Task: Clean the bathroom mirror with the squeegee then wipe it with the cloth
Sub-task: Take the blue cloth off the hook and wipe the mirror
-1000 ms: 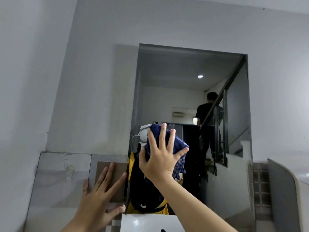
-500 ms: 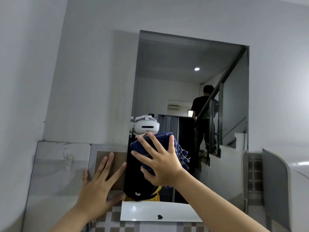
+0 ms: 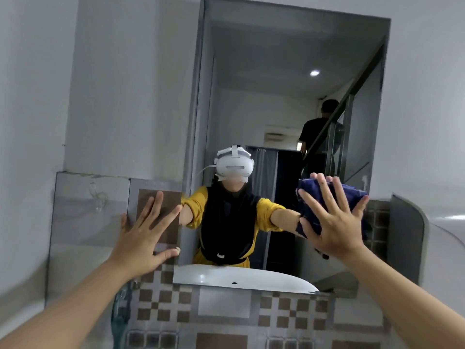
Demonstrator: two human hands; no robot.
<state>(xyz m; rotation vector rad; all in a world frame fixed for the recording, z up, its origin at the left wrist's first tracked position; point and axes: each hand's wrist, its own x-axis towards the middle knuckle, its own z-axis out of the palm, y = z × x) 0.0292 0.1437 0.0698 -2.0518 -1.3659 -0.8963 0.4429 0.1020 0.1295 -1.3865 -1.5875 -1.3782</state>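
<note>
Both hands stay flat: right hand (image 3: 334,220), fingers (image 3: 320,183) spread, presses the dark blue cloth (image 3: 352,197) firmly across the rectangular wall mirror (image 3: 289,109); left hand (image 3: 143,233) braces, fingers splayed.

A single wide-angle camera sits on the person's head, facing the wall straight on and tilted slightly down, close enough that both forearms reach in from the lower corners. The mirror (image 3: 289,117) fills the middle of the view, between the left hand (image 3: 146,238) and beyond the right hand (image 3: 332,222). The white headset (image 3: 234,165) carrying the camera shows in the reflection, up and left of the right hand. Straight edges bow near the borders.
</note>
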